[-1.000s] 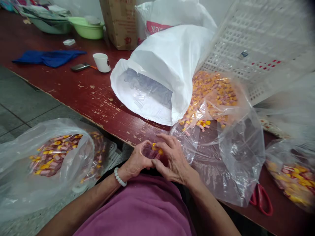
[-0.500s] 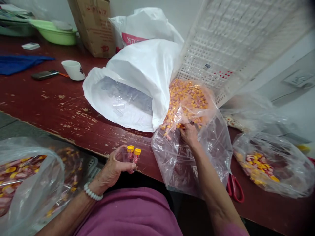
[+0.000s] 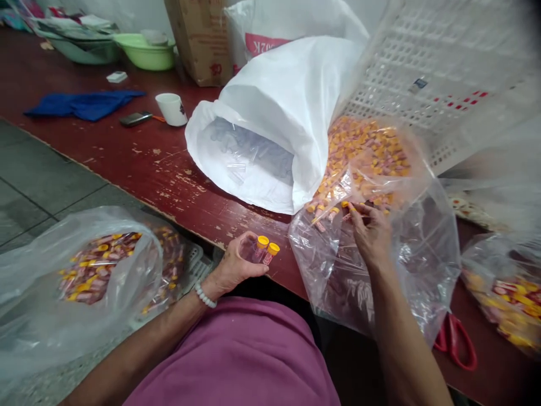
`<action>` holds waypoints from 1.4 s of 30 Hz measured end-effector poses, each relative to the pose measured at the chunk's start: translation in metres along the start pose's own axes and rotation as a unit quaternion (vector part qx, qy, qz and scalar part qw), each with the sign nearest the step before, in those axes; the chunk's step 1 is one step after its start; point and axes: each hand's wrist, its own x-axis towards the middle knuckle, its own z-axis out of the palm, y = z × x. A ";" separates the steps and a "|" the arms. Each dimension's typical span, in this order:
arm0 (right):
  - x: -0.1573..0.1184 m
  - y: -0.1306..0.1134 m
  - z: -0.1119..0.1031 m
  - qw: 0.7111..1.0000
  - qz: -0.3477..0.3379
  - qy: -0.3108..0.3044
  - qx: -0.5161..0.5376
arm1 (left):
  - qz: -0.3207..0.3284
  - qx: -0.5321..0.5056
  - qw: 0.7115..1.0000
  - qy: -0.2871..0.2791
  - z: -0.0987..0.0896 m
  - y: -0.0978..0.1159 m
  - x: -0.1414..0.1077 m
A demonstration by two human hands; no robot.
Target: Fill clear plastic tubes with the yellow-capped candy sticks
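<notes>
Two small tubes with yellow caps and red-and-white printing [image 3: 271, 253] stand side by side in my left hand [image 3: 240, 262], held over the table's front edge. The fingers curl around clear plastic there too, but I cannot make out how many pieces. My right hand [image 3: 374, 234] is at the mouth of a clear plastic bag [image 3: 333, 276] of yellow-capped pieces [image 3: 367, 149]. Its thumb and fingertips pinch a yellow-capped tube [image 3: 347, 205]. Left of that bag lies an open white sack [image 3: 270, 84], with clear empty tubes [image 3: 236, 169] inside.
A bag of capped tubes [image 3: 99, 265] sits low at the left. Red-handled scissors [image 3: 459, 341] and another bag of yellow and red pieces [image 3: 513, 299] lie at the right. A white crate [image 3: 422, 107] leans behind. A cup [image 3: 171, 109], phone [image 3: 135, 118] and blue cloth [image 3: 87, 104] lie farther back.
The view has turned left, so everything sits farther right. My right hand has drawn back a little from the pile, and a yellow cap now shows at its fingertips. My left hand keeps its tubes.
</notes>
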 end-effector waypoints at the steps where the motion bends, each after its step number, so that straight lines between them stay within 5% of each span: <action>1: -0.014 -0.016 0.000 0.996 0.006 0.005 0.094 | 0.008 0.023 1.000 -0.003 0.002 0.001 0.000; 4: -0.061 -0.075 0.006 0.954 -0.011 -0.067 0.294 | 0.026 0.092 0.995 -0.021 0.006 0.005 -0.001; 9: -0.105 -0.128 0.019 0.926 -0.126 -0.153 0.323 | 0.067 0.166 0.983 -0.029 0.003 0.004 -0.004; 19: -0.105 -0.115 0.021 0.921 -0.320 -0.200 0.099 | 0.006 0.080 0.996 -0.030 -0.001 0.005 -0.006; 24: -0.105 -0.116 0.023 0.919 -0.327 -0.214 0.046 | -0.041 -0.037 0.998 -0.034 0.004 -0.004 -0.007; 31: -0.107 -0.110 0.029 0.912 -0.332 -0.239 0.017 | -0.076 -0.044 0.996 -0.028 0.004 -0.009 0.003; 37: -0.122 -0.123 0.047 0.929 -0.316 -0.190 0.036 | -0.052 -0.067 0.996 -0.022 0.006 -0.005 0.004; 42: -0.094 -0.109 0.019 0.934 -0.293 -0.196 0.062 | -0.088 -0.048 0.995 0.016 0.004 -0.003 0.001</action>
